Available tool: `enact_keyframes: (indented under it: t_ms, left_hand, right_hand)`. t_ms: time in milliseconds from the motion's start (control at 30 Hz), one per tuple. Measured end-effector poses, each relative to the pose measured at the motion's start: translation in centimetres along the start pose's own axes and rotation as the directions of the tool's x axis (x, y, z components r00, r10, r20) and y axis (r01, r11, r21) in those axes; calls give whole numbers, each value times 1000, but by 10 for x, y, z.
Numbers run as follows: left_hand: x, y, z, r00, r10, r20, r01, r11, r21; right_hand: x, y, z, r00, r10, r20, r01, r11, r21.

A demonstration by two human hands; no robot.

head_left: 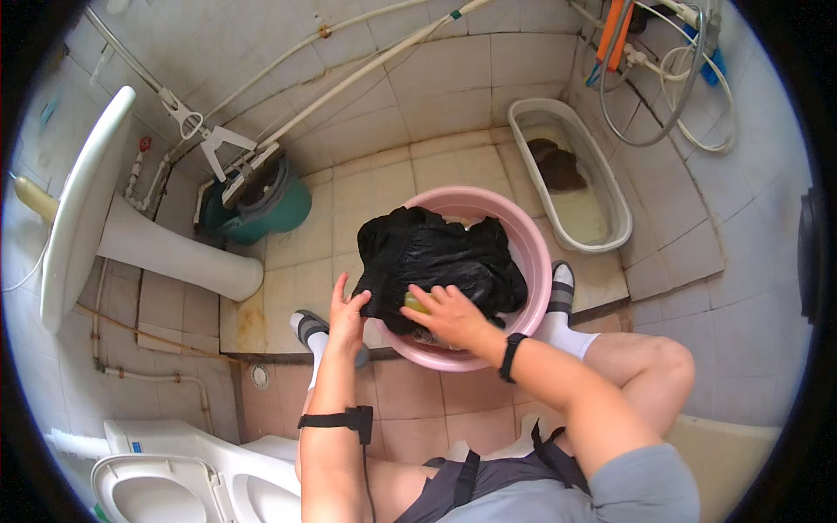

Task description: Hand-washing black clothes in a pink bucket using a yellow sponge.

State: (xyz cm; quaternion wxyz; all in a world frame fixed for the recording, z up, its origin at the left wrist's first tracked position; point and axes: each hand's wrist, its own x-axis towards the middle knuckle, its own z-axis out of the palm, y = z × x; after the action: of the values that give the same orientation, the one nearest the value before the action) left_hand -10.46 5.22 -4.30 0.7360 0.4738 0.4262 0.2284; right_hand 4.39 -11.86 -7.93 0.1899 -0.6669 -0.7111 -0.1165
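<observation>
A black garment point(440, 257), wet-looking and bunched, lies across a pink basin point(539, 288) on the floor between my feet. Part of it hangs over the basin's left rim. At that left edge, my left hand point(347, 315) grips the cloth near the thumb, with a fingertip sticking up. Over the front of the garment, my right hand point(455, 319) holds a yellow-green bar of soap point(418, 302) against the fabric. The soap is partly covered by my fingers. What lies under the garment in the basin is mostly hidden.
A white tub point(623, 222) with a dark item in shallow liquid stands right. A lined green bucket point(288, 209) is far left, beside the sink pedestal point(179, 253). Lower left is a toilet point(166, 479). A grey shower hose point(645, 139) hangs upper right.
</observation>
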Motion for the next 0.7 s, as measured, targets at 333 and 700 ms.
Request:
enact_keyframes:
  t_ms: [333,700]
  left_hand:
    - [-11,58,47,899,134,416,-178,982,69]
    - [-26,70,76,516,735,440,-662,16,749]
  right_hand:
    - [-60,58,-46,760,231,608,-648,189,738]
    - [-37,4,-1,767,432,474,-613,279,739]
